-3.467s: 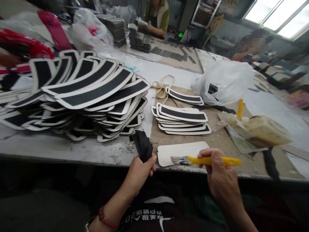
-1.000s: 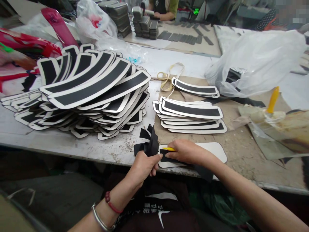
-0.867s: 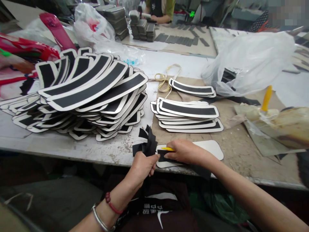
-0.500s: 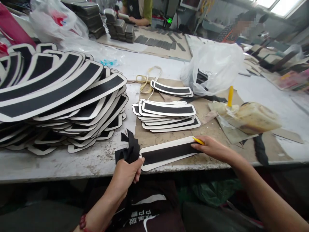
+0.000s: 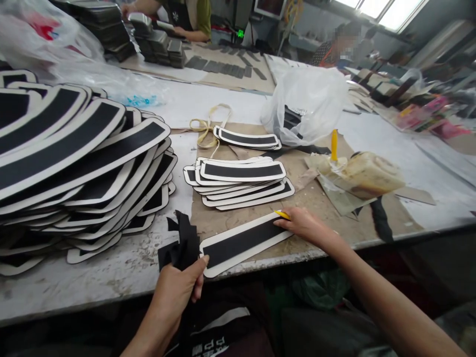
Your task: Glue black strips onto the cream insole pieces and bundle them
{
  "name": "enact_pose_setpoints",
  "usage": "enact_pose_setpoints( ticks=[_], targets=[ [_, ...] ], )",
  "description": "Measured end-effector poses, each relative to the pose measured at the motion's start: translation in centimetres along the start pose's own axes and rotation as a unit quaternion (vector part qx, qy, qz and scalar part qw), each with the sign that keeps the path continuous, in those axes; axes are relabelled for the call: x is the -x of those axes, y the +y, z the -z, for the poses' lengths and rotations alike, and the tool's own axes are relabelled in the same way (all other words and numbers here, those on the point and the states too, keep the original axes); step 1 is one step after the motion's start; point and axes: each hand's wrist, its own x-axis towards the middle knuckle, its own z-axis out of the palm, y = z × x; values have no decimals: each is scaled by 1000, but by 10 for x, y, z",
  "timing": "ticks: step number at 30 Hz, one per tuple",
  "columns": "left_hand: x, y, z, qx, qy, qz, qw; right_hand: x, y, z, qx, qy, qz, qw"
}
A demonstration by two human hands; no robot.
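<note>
A white-bordered black strip piece [image 5: 243, 243] lies at the table's front edge, slanting up to the right. My left hand [image 5: 182, 285] pinches its left end, thumb on top, with black fabric strips [image 5: 183, 243] bunched just beyond the knuckles. At the other end my right hand [image 5: 301, 223] holds a thin yellow tool [image 5: 282, 214], its fingers on the black band of the piece. Behind it sit a small stack of similar pieces [image 5: 243, 171] and a shorter stack [image 5: 247, 138].
A large pile of curved pieces [image 5: 89, 173] fills the left. Further back are a clear plastic bag [image 5: 305, 104], a yellowish container [image 5: 375, 173] with an upright yellow handle [image 5: 333, 145], and a co-worker's arm [image 5: 195, 35] by dark stacks.
The view has shifted, so the table things appear further left. Both hands keep their hold on the strip piece, which looks slightly more slanted.
</note>
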Motion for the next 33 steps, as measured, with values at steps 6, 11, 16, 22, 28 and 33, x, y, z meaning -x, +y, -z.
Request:
enact_pose_setpoints(
  ticks=[6, 11, 16, 22, 28, 33],
  targets=[
    [6, 12, 0, -26, 11, 16, 999, -4, 3, -4, 4, -4, 16, 1000],
    [5, 7, 0, -35, 16, 26, 999, -3, 0, -1, 29, -11, 1, 1000],
    [3, 1, 0, -26, 20, 13, 999, 0, 4, 4, 56, 8, -45, 997],
    [0, -1, -2, -12, 21, 20, 1000, 5, 34, -5, -4, 112, -44, 993],
    [-3, -5, 0, 21, 8, 4, 1000, 11, 33, -14, -233, 114, -8, 966],
    [3, -2, 10, 64, -43, -20, 997, 27, 28, -15, -420, 21, -44, 906]
  ],
)
